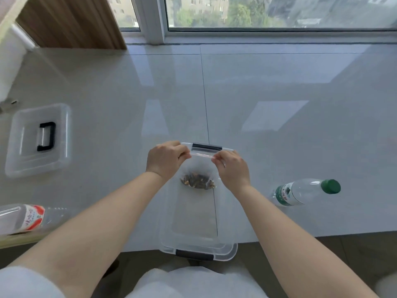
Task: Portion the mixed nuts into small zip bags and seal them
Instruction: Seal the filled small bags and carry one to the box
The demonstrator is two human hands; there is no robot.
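Hanging over a clear bin [198, 246], the bag [198, 168] of nuts [197, 182] was pinched at its zip by left hand [165, 161] and right hand [233, 168], lid [37, 139] far left, bottle [305, 191] lying right, another bottle [25, 218] left, glossy white sill [279, 104], window [257, 14] beyond.

- A glossy pale table [279, 87] reflects daylight in bright patches.
- A white-framed window [268, 14] runs along its far edge, showing trees and buildings outside.
- A wood-grain panel [71, 24] stands at far left.

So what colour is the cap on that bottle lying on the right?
Green cap, on the clear bottle; head view.
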